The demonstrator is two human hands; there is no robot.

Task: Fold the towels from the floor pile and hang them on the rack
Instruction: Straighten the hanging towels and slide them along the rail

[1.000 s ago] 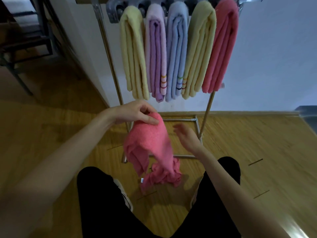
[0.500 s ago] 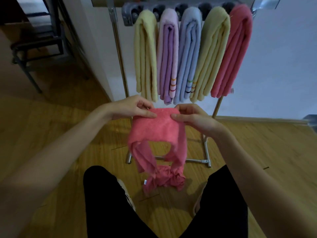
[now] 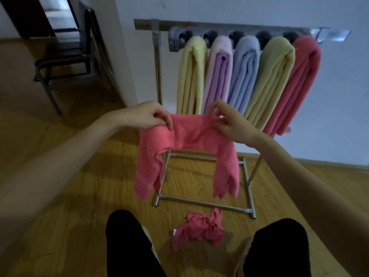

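I hold a pink towel (image 3: 187, 136) up in front of me by its top edge. My left hand (image 3: 148, 115) pinches the left end and my right hand (image 3: 227, 118) pinches the right end. Both ends of the towel hang down loose, clear of the floor. Another crumpled pink towel (image 3: 199, 227) lies on the floor between my legs. Behind stands the metal rack (image 3: 157, 62) with several folded towels hung side by side: yellow (image 3: 191, 76), lilac (image 3: 217, 76), blue (image 3: 244, 74), yellow-green (image 3: 273, 80) and pink (image 3: 299, 84).
The rack's base frame (image 3: 201, 203) lies on the wooden floor just beyond the crumpled towel. A dark chair (image 3: 65, 58) stands at the back left beside a white wall corner. My black-trousered legs (image 3: 129, 246) fill the bottom of the view.
The towel has been lifted off the floor and spread wider between my hands, which moved apart. A second crumpled pink towel now shows separately on the floor.
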